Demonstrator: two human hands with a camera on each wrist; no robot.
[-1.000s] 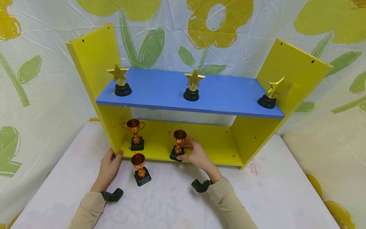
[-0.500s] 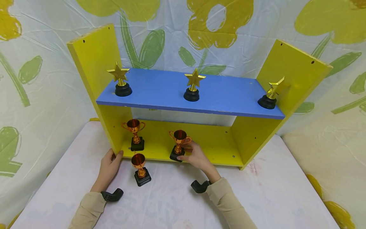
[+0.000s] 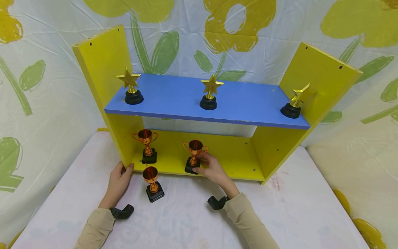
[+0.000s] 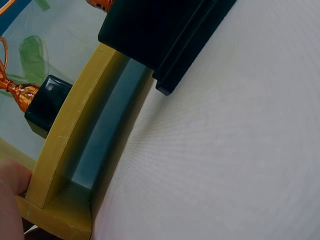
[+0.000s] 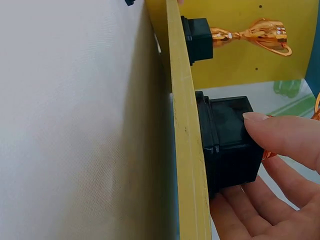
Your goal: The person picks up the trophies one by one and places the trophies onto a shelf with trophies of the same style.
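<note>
My right hand holds a bronze trophy cup at the middle of the lower yellow shelf board. Its thumb lies on the black base and the other fingers curl beneath it in the right wrist view. The base stands on the board near its front edge. My left hand grips the lower left front corner of the yellow and blue shelf unit. A second bronze cup stands on the lower board at left. In front of the unit, a third bronze cup stands on the white-covered table.
Along the blue upper board stand three gold star trophies: one at left, one in the middle, one at right. Yellow side panels rise at both ends. A flower-patterned cloth hangs behind.
The trophy cup in my right hand has shifted slightly back onto the lower board. My left hand and the other trophies stay in place.
</note>
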